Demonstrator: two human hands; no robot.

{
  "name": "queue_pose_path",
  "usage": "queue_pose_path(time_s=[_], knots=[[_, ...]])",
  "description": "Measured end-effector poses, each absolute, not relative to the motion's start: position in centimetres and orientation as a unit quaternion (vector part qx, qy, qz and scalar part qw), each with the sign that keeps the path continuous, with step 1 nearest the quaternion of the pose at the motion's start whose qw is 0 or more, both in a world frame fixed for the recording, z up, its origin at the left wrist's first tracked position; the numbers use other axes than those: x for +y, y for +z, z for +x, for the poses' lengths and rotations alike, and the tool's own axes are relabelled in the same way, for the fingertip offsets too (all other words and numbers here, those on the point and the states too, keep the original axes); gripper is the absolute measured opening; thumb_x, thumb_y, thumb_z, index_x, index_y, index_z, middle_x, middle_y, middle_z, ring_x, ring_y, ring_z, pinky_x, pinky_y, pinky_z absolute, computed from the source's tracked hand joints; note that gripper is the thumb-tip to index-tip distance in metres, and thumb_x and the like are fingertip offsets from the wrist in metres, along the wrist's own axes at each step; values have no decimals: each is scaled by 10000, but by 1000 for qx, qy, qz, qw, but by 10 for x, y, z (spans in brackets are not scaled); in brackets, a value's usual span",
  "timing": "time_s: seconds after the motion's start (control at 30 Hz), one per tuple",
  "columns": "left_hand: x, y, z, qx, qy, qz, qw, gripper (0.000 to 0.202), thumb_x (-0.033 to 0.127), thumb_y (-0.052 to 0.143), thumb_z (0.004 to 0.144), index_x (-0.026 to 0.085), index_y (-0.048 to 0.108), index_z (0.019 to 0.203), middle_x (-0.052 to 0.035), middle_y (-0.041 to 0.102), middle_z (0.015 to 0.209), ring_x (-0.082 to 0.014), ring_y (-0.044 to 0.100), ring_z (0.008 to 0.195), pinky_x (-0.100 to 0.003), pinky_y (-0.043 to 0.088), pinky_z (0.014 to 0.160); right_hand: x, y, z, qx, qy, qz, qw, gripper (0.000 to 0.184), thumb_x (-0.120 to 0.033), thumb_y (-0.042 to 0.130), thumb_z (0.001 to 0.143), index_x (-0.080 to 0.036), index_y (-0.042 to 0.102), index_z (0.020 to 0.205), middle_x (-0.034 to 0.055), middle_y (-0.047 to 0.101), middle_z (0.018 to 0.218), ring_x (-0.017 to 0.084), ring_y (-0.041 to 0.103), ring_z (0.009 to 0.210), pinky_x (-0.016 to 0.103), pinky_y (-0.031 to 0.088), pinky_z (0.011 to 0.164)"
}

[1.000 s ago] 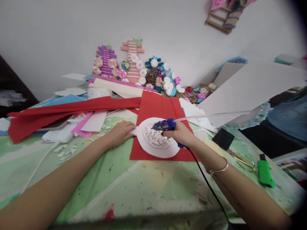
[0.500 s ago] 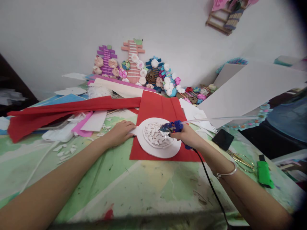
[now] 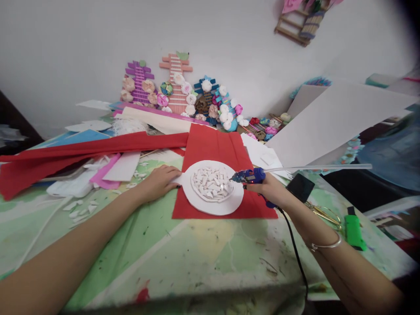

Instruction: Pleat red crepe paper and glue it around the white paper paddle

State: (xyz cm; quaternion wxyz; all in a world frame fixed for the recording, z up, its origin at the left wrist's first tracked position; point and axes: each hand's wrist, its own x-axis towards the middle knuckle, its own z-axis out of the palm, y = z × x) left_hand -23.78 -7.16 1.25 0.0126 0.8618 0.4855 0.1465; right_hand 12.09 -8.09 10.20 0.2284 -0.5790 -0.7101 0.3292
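A white paper disc (image 3: 210, 205) lies on a red sheet (image 3: 216, 148), with several small white paper pieces (image 3: 212, 183) stuck in its middle. My left hand (image 3: 160, 181) rests flat on the table and presses the disc's left tab, fingers together. My right hand (image 3: 267, 188) is closed round a blue hot glue gun (image 3: 249, 176). Its nozzle points left at the disc's right edge. A long clear glue stick (image 3: 321, 167) pokes out of its back to the right, and a black cord (image 3: 295, 253) runs down to the table's near edge.
A black phone (image 3: 300, 187), scissors (image 3: 323, 213) and a green lighter (image 3: 353, 229) lie to the right. A long red paper strip (image 3: 82, 151) and white scraps (image 3: 78, 208) cover the left. Paper flower crafts (image 3: 183, 94) and a white board (image 3: 331, 120) stand at the back.
My right hand has drawn the glue gun to the right, from over the paper pieces to the disc's right edge. My left hand has stayed on the tab.
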Motion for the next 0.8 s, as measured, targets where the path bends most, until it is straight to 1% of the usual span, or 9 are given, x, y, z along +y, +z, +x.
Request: queue_pose_path(time_s=[0.17, 0.33, 0.5, 0.63, 0.7, 0.8], knots=[[-71, 11, -239, 484, 156, 861, 14, 392, 394, 432, 938, 162, 592, 1211, -142, 592, 1269, -289, 520, 1169, -446, 404, 1000, -79, 98, 130, -705, 316, -592, 230, 387, -287, 686, 667, -204, 737, 1042, 38, 686, 730, 215, 608, 688, 307, 500, 613], [-70, 8, -241, 478, 163, 863, 6, 385, 408, 424, 940, 176, 593, 1197, -134, 599, 1254, -287, 526, 1160, -443, 399, 1000, -76, 96, 138, -683, 306, -624, 225, 369, -278, 703, 639, -179, 750, 991, 48, 678, 682, 219, 599, 650, 300, 483, 565], [-68, 6, -243, 477, 156, 865, 6, 396, 410, 423, 945, 159, 587, 1203, -139, 589, 1263, -292, 519, 1151, -448, 397, 1001, -89, 99, 141, -689, 316, -615, 216, 415, -296, 685, 654, -161, 739, 1042, 33, 672, 695, 184, 568, 616, 278, 456, 552], [-68, 6, -243, 478, 156, 864, 5, 394, 407, 434, 941, 158, 584, 1207, -140, 586, 1263, -292, 515, 1157, -447, 394, 1007, -105, 104, 141, -697, 334, -600, 205, 371, -322, 685, 663, -201, 751, 1007, 11, 648, 654, 179, 535, 589, 282, 436, 529], [-69, 6, -242, 478, 153, 865, 4, 391, 398, 435, 942, 152, 582, 1208, -143, 584, 1265, -294, 516, 1154, -451, 395, 1006, -110, 106, 140, -705, 350, -584, 198, 340, -331, 682, 678, -213, 752, 990, 10, 645, 664, 187, 539, 612, 289, 442, 544], [-69, 7, -242, 476, 149, 867, 1, 386, 397, 428, 947, 153, 583, 1202, -141, 584, 1267, -292, 517, 1152, -451, 395, 1007, -113, 108, 138, -711, 364, -564, 210, 343, -340, 681, 697, -187, 739, 999, 22, 657, 730, 194, 560, 673, 297, 459, 597]])
